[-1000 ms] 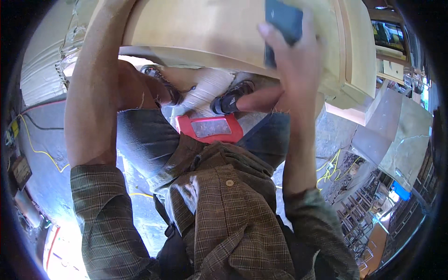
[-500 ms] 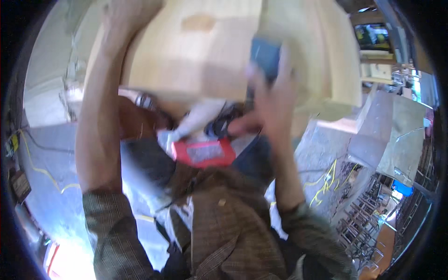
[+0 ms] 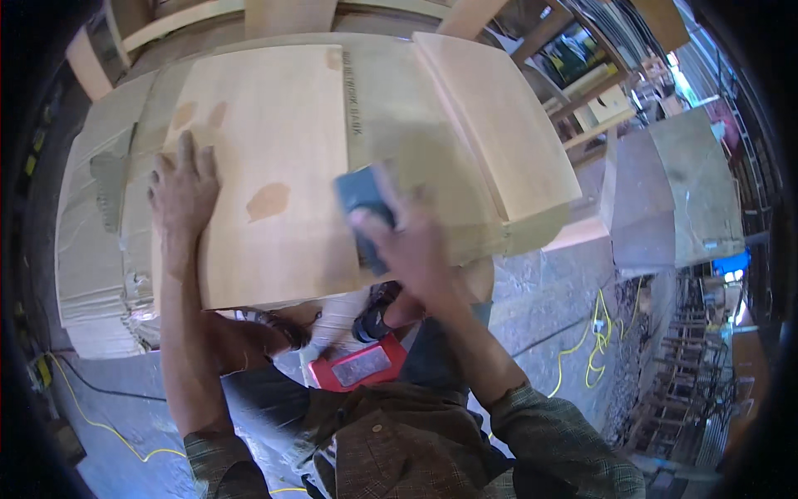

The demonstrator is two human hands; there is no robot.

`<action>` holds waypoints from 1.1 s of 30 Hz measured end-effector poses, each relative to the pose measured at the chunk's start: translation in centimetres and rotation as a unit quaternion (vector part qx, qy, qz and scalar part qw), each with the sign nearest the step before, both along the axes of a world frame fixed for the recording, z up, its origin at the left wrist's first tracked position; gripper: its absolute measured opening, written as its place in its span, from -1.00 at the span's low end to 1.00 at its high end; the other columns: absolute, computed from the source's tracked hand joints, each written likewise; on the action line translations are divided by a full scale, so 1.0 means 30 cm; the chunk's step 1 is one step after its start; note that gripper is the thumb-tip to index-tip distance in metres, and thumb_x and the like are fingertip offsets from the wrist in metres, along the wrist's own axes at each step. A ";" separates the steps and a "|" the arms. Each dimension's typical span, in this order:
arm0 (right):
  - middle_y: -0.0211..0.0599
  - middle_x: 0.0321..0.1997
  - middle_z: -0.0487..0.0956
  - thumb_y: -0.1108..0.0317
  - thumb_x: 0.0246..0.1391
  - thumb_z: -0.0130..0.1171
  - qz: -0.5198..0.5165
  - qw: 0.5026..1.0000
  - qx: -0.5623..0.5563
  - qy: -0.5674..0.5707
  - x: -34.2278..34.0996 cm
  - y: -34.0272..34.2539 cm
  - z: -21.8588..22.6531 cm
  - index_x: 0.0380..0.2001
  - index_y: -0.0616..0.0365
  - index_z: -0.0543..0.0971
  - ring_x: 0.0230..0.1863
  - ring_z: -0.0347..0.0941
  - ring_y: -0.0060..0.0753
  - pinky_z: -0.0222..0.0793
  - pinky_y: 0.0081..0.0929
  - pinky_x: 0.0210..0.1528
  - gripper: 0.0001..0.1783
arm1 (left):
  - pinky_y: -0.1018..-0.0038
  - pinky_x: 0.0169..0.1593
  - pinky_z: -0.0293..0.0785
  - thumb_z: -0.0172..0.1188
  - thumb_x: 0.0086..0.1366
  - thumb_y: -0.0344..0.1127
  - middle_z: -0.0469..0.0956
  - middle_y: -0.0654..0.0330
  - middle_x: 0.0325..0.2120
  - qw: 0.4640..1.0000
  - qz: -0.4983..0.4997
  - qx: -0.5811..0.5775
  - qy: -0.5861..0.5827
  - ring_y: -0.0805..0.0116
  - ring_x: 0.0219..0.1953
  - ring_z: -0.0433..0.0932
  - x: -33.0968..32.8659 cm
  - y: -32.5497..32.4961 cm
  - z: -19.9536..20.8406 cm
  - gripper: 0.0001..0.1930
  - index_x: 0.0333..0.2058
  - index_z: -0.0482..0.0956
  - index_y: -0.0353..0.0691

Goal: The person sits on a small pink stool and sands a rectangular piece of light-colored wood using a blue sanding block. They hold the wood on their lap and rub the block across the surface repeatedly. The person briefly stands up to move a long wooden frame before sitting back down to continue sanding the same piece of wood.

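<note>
A pale wooden panel (image 3: 283,116) with several darker patches lies on a cardboard-covered work surface. My left hand (image 3: 184,191) rests flat near the panel's left edge, its fingers spread. At the right edge of the panel, my right hand (image 3: 416,249) grips a dark blue-green block (image 3: 359,190) that looks like a sanding block. Motion blurs both the block and that hand. The block's underside is hidden, and it partly overlaps the panel's edge. Bare brown cardboard (image 3: 395,108) shows right of the panel.
Another pale board (image 3: 507,116) lies farther right on the cardboard. Wooden framing (image 3: 183,18) stands beyond the work surface. Below, a red-framed object (image 3: 359,366) is on the floor between my feet. Yellow cable (image 3: 559,366) runs along the floor, and a large box-like form (image 3: 665,191) stands at right.
The view has shifted, so the panel and both hands appear lower and farther left. My left hand is now fully visible. My right hand still grips the block near the panel's right edge.
</note>
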State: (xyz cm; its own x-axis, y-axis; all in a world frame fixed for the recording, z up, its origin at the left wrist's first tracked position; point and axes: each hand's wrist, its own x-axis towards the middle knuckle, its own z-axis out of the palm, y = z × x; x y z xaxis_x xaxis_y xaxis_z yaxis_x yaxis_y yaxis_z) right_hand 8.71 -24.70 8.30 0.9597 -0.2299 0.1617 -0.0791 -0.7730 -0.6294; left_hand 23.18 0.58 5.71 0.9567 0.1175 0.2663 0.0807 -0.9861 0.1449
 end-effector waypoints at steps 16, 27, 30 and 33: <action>0.14 -0.18 0.44 0.01 0.05 0.16 0.059 0.981 -0.122 -0.137 0.111 0.026 -0.099 -0.04 -0.04 0.53 -0.30 0.49 0.15 0.45 -0.04 -0.28 -0.56 | 0.06 0.20 0.23 -0.20 0.34 0.14 0.15 -0.13 0.25 0.959 -0.100 0.261 0.033 -0.22 0.21 0.22 0.074 0.079 -0.112 -0.43 0.28 0.16 0.16; 0.12 -0.15 0.44 0.01 0.01 0.18 0.051 0.992 -0.100 -0.061 0.065 0.059 -0.069 -0.17 0.01 0.60 -0.22 0.50 0.08 0.43 -0.07 -0.19 -0.61 | 0.19 0.05 0.49 -0.11 0.36 -0.15 0.20 0.22 0.28 0.925 -0.148 0.334 -0.099 -0.08 0.04 0.46 0.177 0.225 -0.229 -0.54 0.22 0.22 -0.01; 0.06 -0.12 0.41 0.03 -0.01 0.19 0.002 0.991 -0.130 -0.035 0.144 0.063 -0.066 -0.23 0.03 0.59 -0.20 0.49 0.04 0.43 -0.07 -0.18 -0.64 | 0.24 0.05 0.49 -0.14 0.38 -0.15 0.19 0.16 0.27 0.945 -0.137 0.279 -0.098 0.04 0.06 0.47 0.183 0.190 -0.249 -0.53 0.23 0.19 -0.07; 0.06 -0.17 0.37 0.08 -0.11 0.27 0.012 0.996 -0.085 -0.030 -0.035 0.114 -0.047 -0.29 0.12 0.55 -0.23 0.48 0.01 0.48 -0.16 -0.22 -0.62 | 0.25 0.04 0.50 -0.13 0.37 -0.17 0.18 0.12 0.27 0.943 -0.123 0.297 -0.086 0.07 0.07 0.47 0.171 0.216 -0.241 -0.53 0.23 0.19 -0.10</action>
State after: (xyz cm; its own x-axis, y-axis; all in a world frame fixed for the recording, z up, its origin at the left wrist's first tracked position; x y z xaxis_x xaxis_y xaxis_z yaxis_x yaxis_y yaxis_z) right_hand 7.65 -21.28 6.89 0.9521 -0.1714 0.2534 -0.0256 -0.8701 -0.4922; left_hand 28.31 7.07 -1.52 0.8722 -0.3210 0.3692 -0.1351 -0.8833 -0.4490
